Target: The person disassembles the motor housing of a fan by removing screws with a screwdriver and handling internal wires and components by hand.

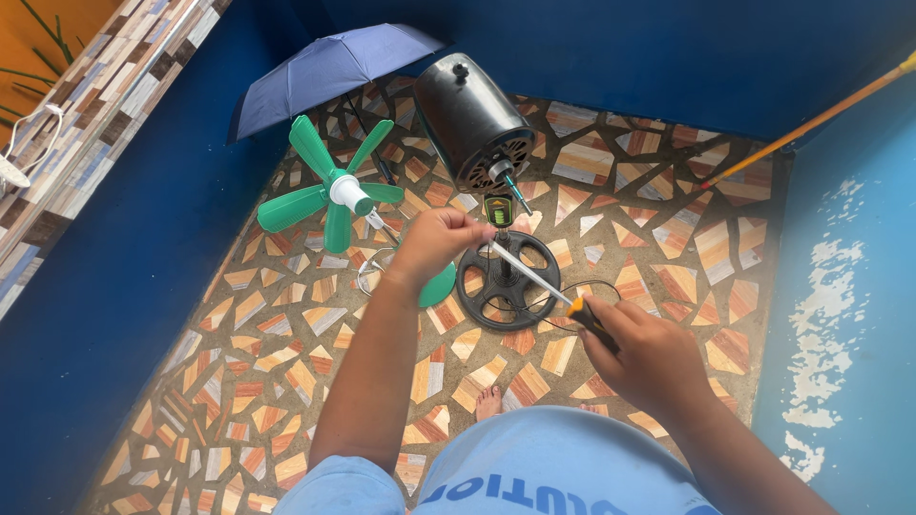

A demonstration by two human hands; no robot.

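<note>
— What are your fingers doing right now?

— My right hand [641,351] is wrapped shut around the orange-and-black handle of a screwdriver [539,278], and its long shaft runs up and away from those fingers toward my left hand [434,240]. The left fingers are pinched closed at the tip end of the shaft, steadying it at the small green-and-black switch box [498,210] on the fan's neck.

— And beyond that?

— Just past the left fingertips sits the black fan motor [469,119], tilted on its stand, with the round black base [508,280] below the shaft, on the mosaic floor [658,219]. Further out from my left hand lie the green fan blade [329,186] and an open blue umbrella [329,67].

— How do you do this well?

— I'd judge it best to keep the tip square in the screw, press along the shaft, and turn slowly so it doesn't slip.
</note>
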